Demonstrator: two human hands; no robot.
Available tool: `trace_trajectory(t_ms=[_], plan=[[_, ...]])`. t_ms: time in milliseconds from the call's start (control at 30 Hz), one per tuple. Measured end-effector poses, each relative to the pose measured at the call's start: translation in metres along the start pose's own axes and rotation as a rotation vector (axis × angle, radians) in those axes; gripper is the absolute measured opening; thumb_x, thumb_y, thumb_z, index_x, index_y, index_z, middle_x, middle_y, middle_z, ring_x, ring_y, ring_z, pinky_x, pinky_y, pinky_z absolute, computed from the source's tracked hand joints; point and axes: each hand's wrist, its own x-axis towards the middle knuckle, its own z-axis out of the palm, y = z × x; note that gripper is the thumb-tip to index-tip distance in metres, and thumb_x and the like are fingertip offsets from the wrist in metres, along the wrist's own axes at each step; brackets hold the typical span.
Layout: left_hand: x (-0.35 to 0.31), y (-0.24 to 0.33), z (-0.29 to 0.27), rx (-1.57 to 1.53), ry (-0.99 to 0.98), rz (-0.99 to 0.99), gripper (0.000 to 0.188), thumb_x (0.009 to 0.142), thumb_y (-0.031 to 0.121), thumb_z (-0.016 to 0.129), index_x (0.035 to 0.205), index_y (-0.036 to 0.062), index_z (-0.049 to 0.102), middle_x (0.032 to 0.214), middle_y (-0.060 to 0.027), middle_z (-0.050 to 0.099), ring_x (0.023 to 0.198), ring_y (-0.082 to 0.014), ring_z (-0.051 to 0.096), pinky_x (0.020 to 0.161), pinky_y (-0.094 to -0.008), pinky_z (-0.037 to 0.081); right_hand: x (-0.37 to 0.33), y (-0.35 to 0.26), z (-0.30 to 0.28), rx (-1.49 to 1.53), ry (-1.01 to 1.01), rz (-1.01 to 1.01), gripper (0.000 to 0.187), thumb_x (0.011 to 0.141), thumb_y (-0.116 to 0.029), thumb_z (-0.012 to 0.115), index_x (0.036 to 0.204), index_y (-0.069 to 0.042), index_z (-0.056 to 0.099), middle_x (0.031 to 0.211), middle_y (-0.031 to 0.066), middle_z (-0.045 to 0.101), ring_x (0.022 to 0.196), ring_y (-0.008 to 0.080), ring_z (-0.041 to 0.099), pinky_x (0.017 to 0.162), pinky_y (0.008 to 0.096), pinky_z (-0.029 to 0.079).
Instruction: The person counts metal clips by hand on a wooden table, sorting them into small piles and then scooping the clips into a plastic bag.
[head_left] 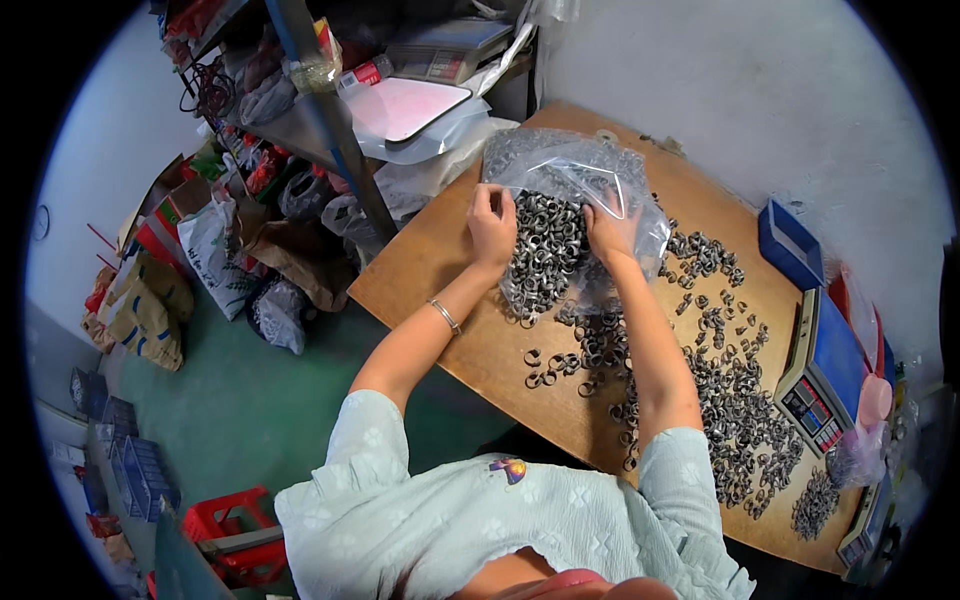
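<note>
A clear plastic bag (570, 160) lies on the wooden table, with a heap of small grey metal rings (545, 245) in its near part. My left hand (492, 230) is at the bag's left side, fingers curled and pinching its edge. At the opposite side, my right hand (612, 232) grips the film, which partly covers its fingers. More loose metal rings (735, 400) spread from beneath my right forearm toward the table's right end. A few single rings (560, 368) lie between my forearms.
The wooden table (460, 340) meets a white wall. At its right stand a blue bin (790, 245), a weighing scale (822, 390) and a small heap of finer parts (815, 505). A cluttered shelf (340, 150) rises at the left; bags (215, 250) and a red stool (235, 535) stand on the floor.
</note>
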Motion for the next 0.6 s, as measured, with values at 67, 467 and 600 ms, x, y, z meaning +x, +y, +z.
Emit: trace_trajectory(t_ms=[67, 467, 600], plan=[[0.000, -0.001, 0.000, -0.062, 0.054, 0.005, 0.010, 0.088, 0.007, 0.057, 0.085, -0.0009, 0.053, 0.072, -0.0109, 0.055, 0.064, -0.0204, 0.053, 0.060, -0.0337, 0.043, 0.003, 0.011, 0.006, 0.024, 0.151, 0.015, 0.051, 0.091, -0.037, 0.052, 0.134, -0.011, 0.046, 0.141, 0.0145, 0.040, 0.136, 0.0365, 0.027, 0.109, 0.0604, 0.016], [-0.058, 0.004, -0.048, 0.393, -0.305, -0.333, 0.047, 0.075, -0.001, 0.065, 0.116, 0.0001, 0.042, 0.106, -0.0199, 0.045, 0.100, -0.0325, 0.050, 0.082, -0.0400, 0.045, -0.106, 0.039, -0.111, -0.165, -0.232, -0.584, 0.044, 0.075, -0.019, 0.064, 0.114, 0.000, 0.057, 0.112, 0.0143, 0.052, 0.114, 0.0303, 0.047, 0.106, 0.0568, 0.025], [-0.059, 0.003, -0.083, 0.883, -0.698, -0.566, 0.033, 0.091, 0.026, 0.054, 0.091, -0.0066, 0.057, 0.070, -0.0179, 0.057, 0.064, -0.0318, 0.059, 0.063, -0.0400, 0.051, -0.100, 0.057, -0.092, -0.009, -0.172, -0.540, 0.025, 0.074, -0.010, 0.057, 0.097, -0.002, 0.065, 0.103, 0.0113, 0.054, 0.105, 0.0278, 0.051, 0.108, 0.0536, 0.026]])
